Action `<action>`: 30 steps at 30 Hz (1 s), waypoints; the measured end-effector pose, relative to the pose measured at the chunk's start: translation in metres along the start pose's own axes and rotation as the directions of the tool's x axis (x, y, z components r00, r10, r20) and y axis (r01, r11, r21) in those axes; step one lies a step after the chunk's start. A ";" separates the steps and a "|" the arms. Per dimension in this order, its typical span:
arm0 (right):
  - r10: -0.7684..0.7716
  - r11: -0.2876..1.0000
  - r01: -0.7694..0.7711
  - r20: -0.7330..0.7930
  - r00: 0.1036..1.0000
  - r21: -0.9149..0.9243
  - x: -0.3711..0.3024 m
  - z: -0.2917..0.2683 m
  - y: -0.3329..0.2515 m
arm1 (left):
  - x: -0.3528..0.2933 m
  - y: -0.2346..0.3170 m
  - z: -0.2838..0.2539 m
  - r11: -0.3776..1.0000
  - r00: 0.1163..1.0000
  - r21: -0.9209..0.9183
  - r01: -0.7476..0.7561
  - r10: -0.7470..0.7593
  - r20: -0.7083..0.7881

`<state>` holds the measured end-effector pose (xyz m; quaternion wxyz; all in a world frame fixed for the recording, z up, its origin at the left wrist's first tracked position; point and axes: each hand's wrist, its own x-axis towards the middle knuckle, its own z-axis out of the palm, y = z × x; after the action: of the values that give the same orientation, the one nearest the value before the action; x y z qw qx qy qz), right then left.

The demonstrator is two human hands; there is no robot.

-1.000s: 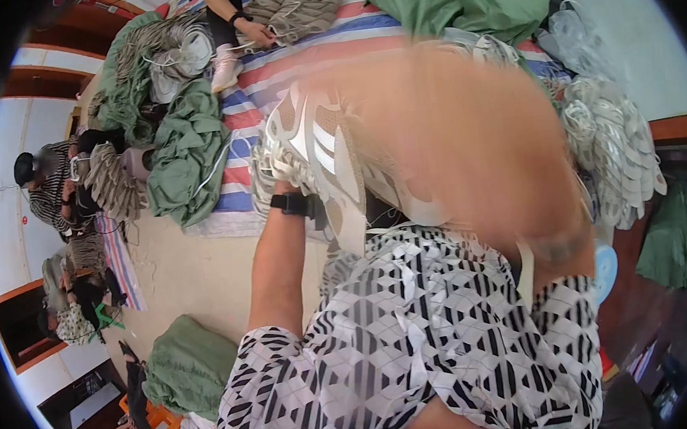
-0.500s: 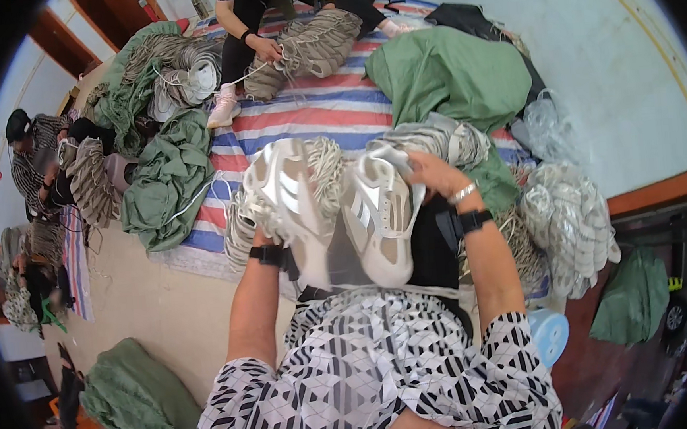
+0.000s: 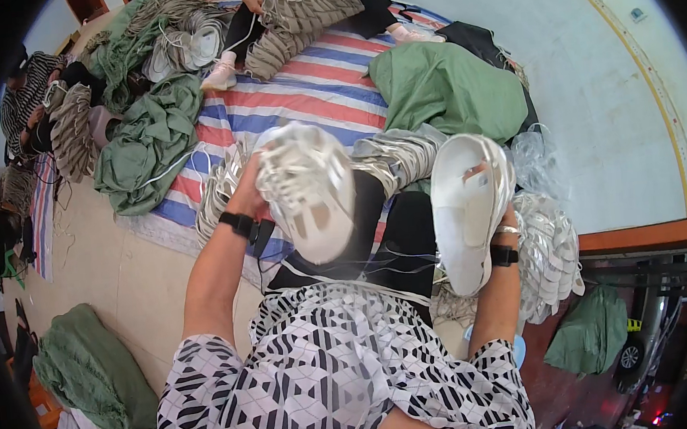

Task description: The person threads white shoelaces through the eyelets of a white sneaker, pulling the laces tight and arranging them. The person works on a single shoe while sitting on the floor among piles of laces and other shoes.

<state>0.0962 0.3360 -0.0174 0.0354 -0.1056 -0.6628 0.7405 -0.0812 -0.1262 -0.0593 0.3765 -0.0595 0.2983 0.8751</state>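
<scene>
OK so, biggest change from half a second ago: the two shoes aren't side by side anymore. There's a clear gap between the hands now, and the right shoe upper (image 3: 463, 234) has flipped so its white, sole-shaped underside faces the wearer. The left shoe upper (image 3: 310, 197) has turned too, laced front and pale toe showing, though it's pretty blurry. So in practice the wearer gets a top on one side and a bottom on the other.

Left hand (image 3: 253, 190) has its fingers closed around the outer edge of its shoe, tips hidden behind it. Right hand (image 3: 508, 216) is mostly behind its shoe; can't tell if those fingers are pinching the edge or pushed inside. Both shoes are up in the air.

Just left of the left fingers there's a bunch of shoe uppers (image 3: 218, 187). Another strung bundle (image 3: 407, 153) lies beyond and between both sets of fingers, and a white stack (image 3: 552, 256) sits just right of the right fingers. Farther out past the fingers: striped tarp (image 3: 341, 73), green sack (image 3: 450, 87).
</scene>
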 end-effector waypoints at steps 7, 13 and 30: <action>0.156 0.775 -0.134 -0.018 0.988 -0.618 0.059 0.076 -0.044 | 0.073 -0.054 0.071 -0.002 0.967 0.967 -0.256 0.019 0.256; 0.018 0.409 0.021 0.031 0.999 -0.912 0.048 0.144 -0.031 | 0.045 -0.057 0.063 0.667 0.973 0.713 0.216 -0.085 -0.216; -0.189 0.046 0.226 0.214 0.959 -0.973 -0.001 0.148 0.016 | -0.002 -0.118 0.125 -0.517 0.783 0.788 -0.334 0.314 0.537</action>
<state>0.0687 0.1900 -0.0181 0.0512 0.0049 -0.9952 0.0837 0.0169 0.0070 -0.0126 -0.0536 0.3779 0.8693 0.3140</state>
